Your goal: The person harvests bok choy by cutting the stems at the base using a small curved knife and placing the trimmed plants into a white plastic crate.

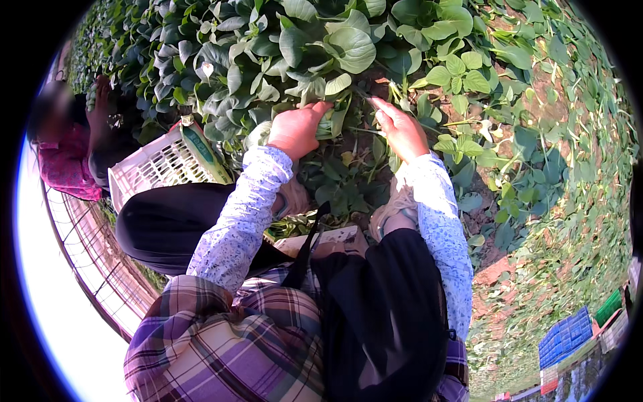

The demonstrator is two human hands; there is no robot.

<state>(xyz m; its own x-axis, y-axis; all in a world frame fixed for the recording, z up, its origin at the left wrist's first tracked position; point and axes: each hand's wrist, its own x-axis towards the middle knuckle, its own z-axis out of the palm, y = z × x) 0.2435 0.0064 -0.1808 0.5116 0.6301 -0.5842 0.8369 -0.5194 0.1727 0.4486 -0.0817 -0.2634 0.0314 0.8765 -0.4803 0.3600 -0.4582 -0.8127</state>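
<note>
My left hand [297, 129] is closed around the pale stalks of a leafy green plant [325, 124] at the edge of the dense bed. To its right, my right hand [401, 129] holds a knife [365, 96]; its thin blade points up and left towards the plant bases, and the handle is hidden in my fingers. Broad green leaves [351, 50] spread above both hands. Low leaves and cut stems lie on the soil between my feet.
A white plastic crate [161, 166] with a green and yellow packet on its rim stands at the left, near another person [65, 145]. Weeds [462, 75] grow at the right. Blue crates [565, 336] sit at the lower right. A pale box [346, 238] is between my legs.
</note>
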